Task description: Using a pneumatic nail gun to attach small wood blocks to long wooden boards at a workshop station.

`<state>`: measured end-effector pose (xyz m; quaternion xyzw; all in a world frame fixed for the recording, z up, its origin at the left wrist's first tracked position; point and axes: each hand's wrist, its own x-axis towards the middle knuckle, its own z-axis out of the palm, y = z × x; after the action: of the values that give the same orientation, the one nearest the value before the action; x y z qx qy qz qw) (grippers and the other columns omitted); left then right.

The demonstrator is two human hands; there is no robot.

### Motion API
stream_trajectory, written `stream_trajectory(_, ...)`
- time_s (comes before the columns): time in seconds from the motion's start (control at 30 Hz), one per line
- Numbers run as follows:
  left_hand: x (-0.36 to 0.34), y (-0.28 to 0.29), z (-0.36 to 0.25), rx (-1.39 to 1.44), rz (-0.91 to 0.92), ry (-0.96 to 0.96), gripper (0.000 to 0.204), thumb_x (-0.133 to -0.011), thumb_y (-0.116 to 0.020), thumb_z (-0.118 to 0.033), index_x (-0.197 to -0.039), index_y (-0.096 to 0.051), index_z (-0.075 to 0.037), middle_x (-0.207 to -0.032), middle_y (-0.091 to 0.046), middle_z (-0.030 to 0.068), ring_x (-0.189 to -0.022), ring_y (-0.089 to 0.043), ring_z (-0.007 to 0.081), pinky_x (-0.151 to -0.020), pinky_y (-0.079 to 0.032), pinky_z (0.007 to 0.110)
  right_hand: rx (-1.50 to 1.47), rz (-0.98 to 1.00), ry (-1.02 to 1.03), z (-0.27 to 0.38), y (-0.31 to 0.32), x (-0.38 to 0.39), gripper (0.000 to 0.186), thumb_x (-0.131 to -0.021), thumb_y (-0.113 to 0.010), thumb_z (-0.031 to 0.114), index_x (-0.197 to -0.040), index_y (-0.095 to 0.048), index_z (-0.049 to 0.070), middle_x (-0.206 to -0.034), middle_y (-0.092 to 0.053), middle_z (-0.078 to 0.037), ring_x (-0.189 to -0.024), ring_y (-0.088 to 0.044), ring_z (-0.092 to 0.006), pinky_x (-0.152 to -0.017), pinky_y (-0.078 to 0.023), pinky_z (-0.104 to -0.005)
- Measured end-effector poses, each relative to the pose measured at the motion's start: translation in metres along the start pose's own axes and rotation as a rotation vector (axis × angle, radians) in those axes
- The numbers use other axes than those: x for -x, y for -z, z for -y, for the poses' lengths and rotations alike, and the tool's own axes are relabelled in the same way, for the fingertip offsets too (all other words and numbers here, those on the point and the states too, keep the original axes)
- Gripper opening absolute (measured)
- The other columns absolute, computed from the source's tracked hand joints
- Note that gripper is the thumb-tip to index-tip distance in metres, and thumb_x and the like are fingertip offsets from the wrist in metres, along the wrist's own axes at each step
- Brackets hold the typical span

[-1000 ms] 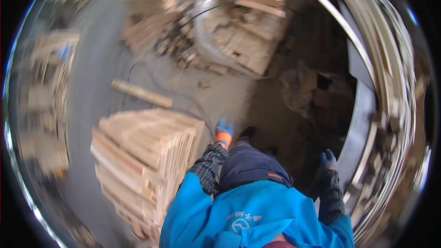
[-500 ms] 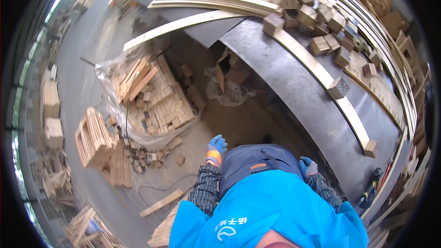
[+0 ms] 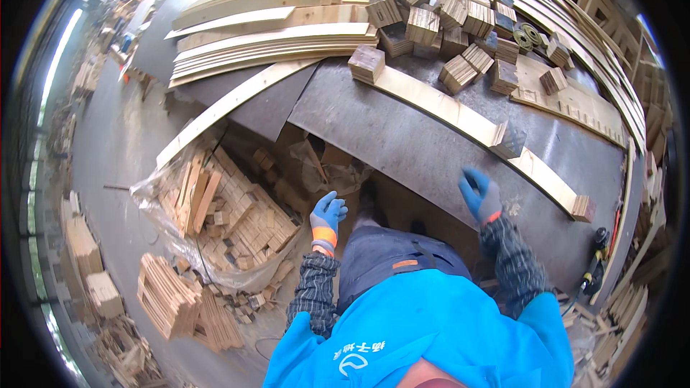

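My right hand [image 3: 480, 195], in a blue-grey work glove, hovers over the near edge of the dark metal table [image 3: 424, 165], thumb and fingers apart and nothing in it. My left hand [image 3: 328, 215], gloved with an orange cuff, hangs in front of my body at the left, fingers loosely apart and holding nothing visible. Nearest the right hand is a long pale wooden strip [image 3: 445, 109] lying across the table. Three wooden blocks stand along it: one at its far left end [image 3: 367, 63], a dark-faced one midway [image 3: 509, 139], and one at the right end [image 3: 583, 208].
Many wooden blocks [image 3: 422, 25] cluster at the table's back, beside stacked boards [image 3: 273, 47] and a notched board [image 3: 568, 104]. A black-and-yellow power tool [image 3: 595, 269] lies at the right. On the floor at left are a plastic-wrapped block pile [image 3: 248, 223] and stacked wooden pieces [image 3: 169, 294].
My right hand has risen from beside my hip and reached forward over the table. My left hand stays in front at the left. The view has turned toward the table.
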<state>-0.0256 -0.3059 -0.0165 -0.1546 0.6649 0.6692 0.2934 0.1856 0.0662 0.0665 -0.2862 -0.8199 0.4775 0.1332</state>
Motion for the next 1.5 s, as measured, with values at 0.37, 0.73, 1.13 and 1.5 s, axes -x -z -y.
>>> stream_trajectory(0.37, -0.104, 0.048, -0.08, -0.03, 0.054, 0.08, 0.045, -0.103, -0.069, -0.014, -0.144, -0.065, 0.003, -0.109, -0.079, 0.0129, -0.084, -0.074, 0.0182, -0.08, -0.063, 0.034, 0.526, 0.189, 0.398, 0.171, -0.185, -0.439, 0.076, -0.093, -0.081, 0.036, -0.156, -0.052, 0.004, -0.149, -0.061, -0.028, -0.141, -0.057, -0.0445, -0.119, -0.048, -0.0493)
stream_trajectory(0.73, -0.132, 0.074, -0.141, 0.003, 0.118, 0.126, 0.047, -0.105, -0.071, -0.013, -0.148, -0.062, 0.003, -0.121, -0.078, 0.0151, -0.097, -0.076, 0.0194, -0.089, -0.063, 0.033, 0.937, 0.544, 0.209, 0.173, -0.225, -0.538, 0.096, -0.069, -0.096, 0.048, -0.144, -0.058, 0.003, -0.125, -0.068, -0.029, -0.122, -0.067, -0.0468, -0.104, -0.055, -0.0534)
stream_trajectory(1.13, -0.239, -0.008, -0.256, 0.562, 0.476, -0.139, 0.077, -0.104, -0.074, -0.049, -0.16, -0.049, -0.001, -0.144, -0.067, 0.0192, -0.132, -0.065, 0.032, -0.11, -0.055, 0.055, 0.421, 0.803, -0.027, 0.275, -0.161, -0.353, 0.074, -0.078, -0.09, 0.055, -0.121, -0.075, -0.003, -0.101, -0.077, -0.023, -0.095, -0.076, -0.0319, -0.087, -0.059, -0.0404)
stream_trajectory(1.5, -0.226, -0.076, -0.203, 0.81, 0.268, 0.075, 0.104, -0.084, -0.08, -0.077, -0.147, -0.054, 0.001, -0.138, -0.063, 0.0222, -0.128, -0.063, 0.0405, -0.112, -0.054, 0.061, 0.22, 0.735, -0.55, 0.212, -0.127, -0.201, 0.109, -0.074, -0.093, 0.055, -0.154, -0.051, -0.007, -0.135, -0.07, -0.032, -0.125, -0.07, -0.0406, -0.108, -0.055, -0.0471)
